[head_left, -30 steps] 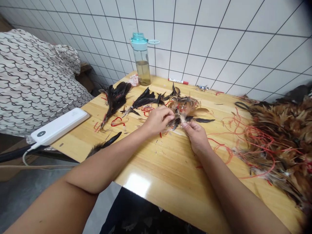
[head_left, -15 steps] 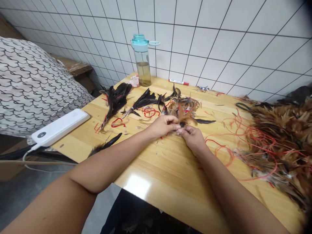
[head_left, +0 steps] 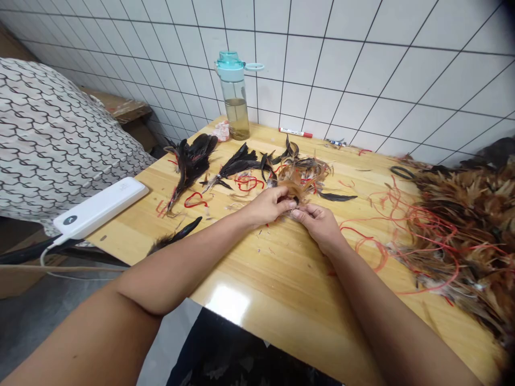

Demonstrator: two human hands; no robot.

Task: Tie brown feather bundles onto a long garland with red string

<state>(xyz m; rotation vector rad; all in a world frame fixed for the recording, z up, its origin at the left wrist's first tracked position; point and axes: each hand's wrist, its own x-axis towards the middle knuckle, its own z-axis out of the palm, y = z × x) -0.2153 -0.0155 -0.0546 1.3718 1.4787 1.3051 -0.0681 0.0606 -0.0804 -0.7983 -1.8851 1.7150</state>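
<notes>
My left hand (head_left: pixel 269 205) and my right hand (head_left: pixel 318 223) meet over the middle of a wooden table (head_left: pixel 281 279). Both pinch the near end of a small bunch of brown feathers (head_left: pixel 302 177) that fans out away from me. Their fingertips almost touch. Black feather bundles (head_left: pixel 192 161) lie to the left of the hands, with more black feathers (head_left: pixel 239 165) beside them. Loose red string (head_left: pixel 246 183) lies among them.
A big heap of brown feathers tangled in red string (head_left: pixel 462 230) covers the table's right side. A water bottle with a teal lid (head_left: pixel 235 96) and a red marker (head_left: pixel 295 132) stand by the tiled wall. A white power bank (head_left: pixel 100 208) sits at the left edge, next to a patterned cushion (head_left: pixel 52 145).
My hands have drawn together, from apart on the feather bunch to pinching its near end side by side. The bunch has shifted slightly toward me.
</notes>
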